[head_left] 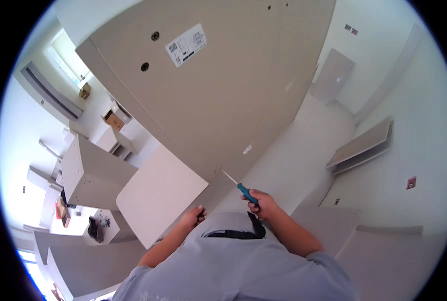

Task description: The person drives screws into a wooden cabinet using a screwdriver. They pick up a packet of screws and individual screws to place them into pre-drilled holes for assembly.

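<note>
My right hand [264, 204] is wrapped round the teal handle of a screwdriver [248, 194]. Its metal shaft points up and away, and the tip overlaps the lower part of a tall beige cabinet side [223, 95]; whether it touches is unclear. Close to my waist, my left hand [193, 217] is curled closed, and a small dark patch shows at its fingers. Beside that hand lies a pale flat panel [160, 195] with a rounded corner. Higher up the cabinet side are two dark round fittings [155, 36] and a white printed label [187, 45].
Beige cabinet boxes [95, 173] crowd the left, with a cardboard box [114, 120] farther back. A dark bag [95, 229] rests on one unit. At the right, a panel piece [361, 143] is by the white wall, and another board [332, 75] leans farther off.
</note>
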The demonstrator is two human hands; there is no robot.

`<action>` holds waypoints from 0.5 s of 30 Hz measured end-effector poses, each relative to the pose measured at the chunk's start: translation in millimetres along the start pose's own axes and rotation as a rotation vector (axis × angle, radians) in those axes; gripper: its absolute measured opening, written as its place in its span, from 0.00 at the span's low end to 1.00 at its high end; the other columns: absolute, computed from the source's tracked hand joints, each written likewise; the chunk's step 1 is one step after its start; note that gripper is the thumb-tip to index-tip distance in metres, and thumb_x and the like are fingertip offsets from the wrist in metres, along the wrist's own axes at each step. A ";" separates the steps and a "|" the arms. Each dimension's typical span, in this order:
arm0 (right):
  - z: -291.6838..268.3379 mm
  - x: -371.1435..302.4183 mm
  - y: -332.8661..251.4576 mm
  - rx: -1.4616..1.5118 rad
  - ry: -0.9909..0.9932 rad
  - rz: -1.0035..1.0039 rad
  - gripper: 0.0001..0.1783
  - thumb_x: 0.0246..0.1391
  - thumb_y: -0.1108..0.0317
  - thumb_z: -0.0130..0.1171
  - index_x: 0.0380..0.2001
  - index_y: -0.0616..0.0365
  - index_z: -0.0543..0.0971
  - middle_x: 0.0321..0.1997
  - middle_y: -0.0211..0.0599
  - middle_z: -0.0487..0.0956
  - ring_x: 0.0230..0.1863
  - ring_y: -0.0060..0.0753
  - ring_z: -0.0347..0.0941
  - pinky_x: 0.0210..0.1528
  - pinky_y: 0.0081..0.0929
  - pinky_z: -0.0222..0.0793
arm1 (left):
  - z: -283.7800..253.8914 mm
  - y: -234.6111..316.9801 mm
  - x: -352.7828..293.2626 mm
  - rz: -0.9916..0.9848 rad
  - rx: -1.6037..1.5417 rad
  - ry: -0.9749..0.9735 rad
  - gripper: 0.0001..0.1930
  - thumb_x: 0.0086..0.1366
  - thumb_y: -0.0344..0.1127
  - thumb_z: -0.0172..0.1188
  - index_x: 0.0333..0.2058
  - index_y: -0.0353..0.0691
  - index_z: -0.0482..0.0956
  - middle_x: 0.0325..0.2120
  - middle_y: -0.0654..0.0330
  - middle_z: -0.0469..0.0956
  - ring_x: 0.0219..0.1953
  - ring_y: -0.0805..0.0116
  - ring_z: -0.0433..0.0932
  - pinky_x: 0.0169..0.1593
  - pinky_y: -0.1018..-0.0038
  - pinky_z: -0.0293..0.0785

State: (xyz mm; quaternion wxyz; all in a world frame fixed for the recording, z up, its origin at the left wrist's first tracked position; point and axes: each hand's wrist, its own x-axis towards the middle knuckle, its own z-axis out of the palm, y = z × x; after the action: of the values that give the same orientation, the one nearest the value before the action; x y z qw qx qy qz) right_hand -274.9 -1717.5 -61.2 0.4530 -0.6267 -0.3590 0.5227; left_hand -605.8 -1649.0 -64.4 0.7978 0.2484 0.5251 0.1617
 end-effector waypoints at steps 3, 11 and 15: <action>-1.0 5.3 4.4 -0.057 -0.003 0.038 0.21 0.64 0.58 0.57 0.55 0.59 0.73 0.42 0.39 0.81 0.30 0.30 0.76 0.28 0.28 0.73 | -3.7 3.3 -6.4 0.014 0.094 0.009 0.15 0.76 0.49 0.51 0.37 0.44 0.75 0.27 0.68 0.74 0.23 0.79 0.65 0.26 0.80 0.61; 12.0 -3.6 -35.8 -0.792 -0.058 -0.247 0.24 0.53 0.58 0.68 0.51 0.52 0.77 0.36 0.42 0.81 0.36 0.43 0.79 0.37 0.39 0.75 | -27.5 -12.8 -9.4 0.126 0.259 0.015 0.15 0.73 0.45 0.58 0.48 0.40 0.78 0.36 0.65 0.79 0.36 0.74 0.74 0.43 0.76 0.73; -3.1 3.7 -56.1 -0.186 -0.325 0.264 0.22 0.51 0.63 0.73 0.48 0.54 0.78 0.27 0.27 0.72 0.20 0.20 0.64 0.23 0.25 0.62 | -40.0 -17.7 -15.0 0.102 0.356 0.017 0.17 0.73 0.43 0.58 0.52 0.39 0.78 0.39 0.64 0.80 0.41 0.72 0.77 0.50 0.73 0.74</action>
State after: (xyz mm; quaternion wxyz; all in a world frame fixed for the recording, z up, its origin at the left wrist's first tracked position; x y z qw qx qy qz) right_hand -269.8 -1696.0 -9.4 0.2573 -0.6149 -0.3886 0.6361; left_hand -648.5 -1662.4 -76.0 0.7274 0.4105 0.5391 0.1083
